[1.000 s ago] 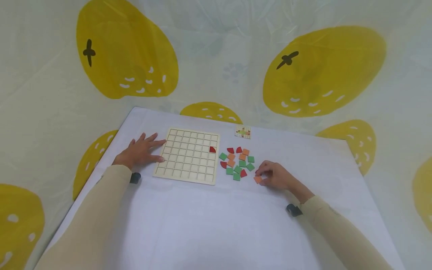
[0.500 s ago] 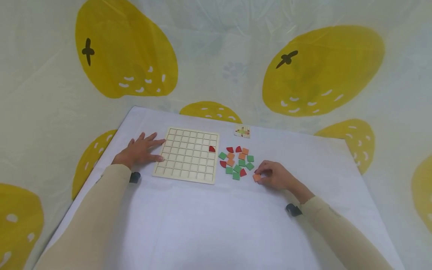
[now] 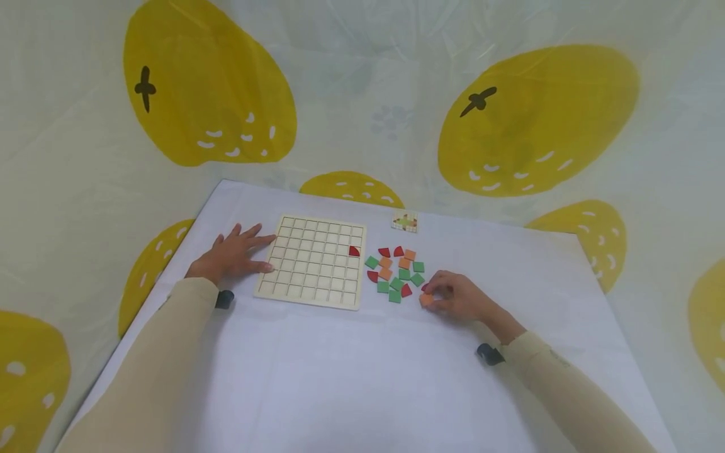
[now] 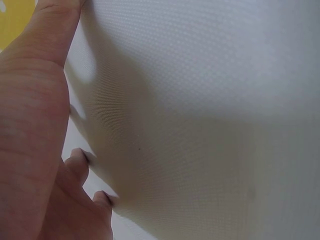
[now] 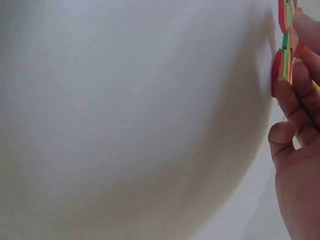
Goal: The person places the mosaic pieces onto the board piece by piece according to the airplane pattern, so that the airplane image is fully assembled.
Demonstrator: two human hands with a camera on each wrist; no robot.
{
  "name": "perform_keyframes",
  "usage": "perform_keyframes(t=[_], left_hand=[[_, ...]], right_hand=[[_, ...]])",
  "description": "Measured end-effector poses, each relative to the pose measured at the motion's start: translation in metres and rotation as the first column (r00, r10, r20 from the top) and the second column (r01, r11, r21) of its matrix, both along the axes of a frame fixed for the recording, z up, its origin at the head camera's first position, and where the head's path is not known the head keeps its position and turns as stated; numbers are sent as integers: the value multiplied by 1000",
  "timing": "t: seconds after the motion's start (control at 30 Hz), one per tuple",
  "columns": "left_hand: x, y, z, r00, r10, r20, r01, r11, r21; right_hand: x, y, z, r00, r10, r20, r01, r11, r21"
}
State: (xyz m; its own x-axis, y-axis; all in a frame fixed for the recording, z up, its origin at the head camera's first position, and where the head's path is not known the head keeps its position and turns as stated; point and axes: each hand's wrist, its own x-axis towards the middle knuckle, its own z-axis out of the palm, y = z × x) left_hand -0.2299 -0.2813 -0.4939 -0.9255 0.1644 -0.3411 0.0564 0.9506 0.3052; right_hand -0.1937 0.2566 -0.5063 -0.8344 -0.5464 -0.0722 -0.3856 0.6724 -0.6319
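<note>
Presently, the orange tile [image 3: 427, 301] sits near the loose pieces [image 3: 404, 274], pinched by your right hand [image 3: 461, 298], fingers curled; your left hand [image 3: 229, 255], fingers spread, touches the board [image 3: 308, 275]. Step judged pick-up; next move calls for a steady pinch.

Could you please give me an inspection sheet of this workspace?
Surface: white table, with faint creases.
Job's things: gridded board with one red piece in its right column; loose pieces in green, orange and red beside it; patterned card near the far edge.
Clutter: nothing seen.
Hands: left hand touches the board's left edge, fingers spread; right hand pinches an orange tile.
Cables: nothing seen.
Surroundings: pale backdrop with large yellow prints.
</note>
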Motion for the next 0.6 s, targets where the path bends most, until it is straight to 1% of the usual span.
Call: perform_keyframes(t=[0.23,0.47,0.6], left_hand=[[-1,0,0,1000,-2,11,1,1000,14],[-1,-2,-1,1000,0,5,0,1000,21],[-3,-2,-1,1000,-8,3,8,1000,22]], right_hand=[[0,-6,6,1000,-9,8,9,1000,-9],[-4,-16,11,1000,20,-1,-20,999,-40],[-6,-22,13,1000,21,5,-20,999,-48]])
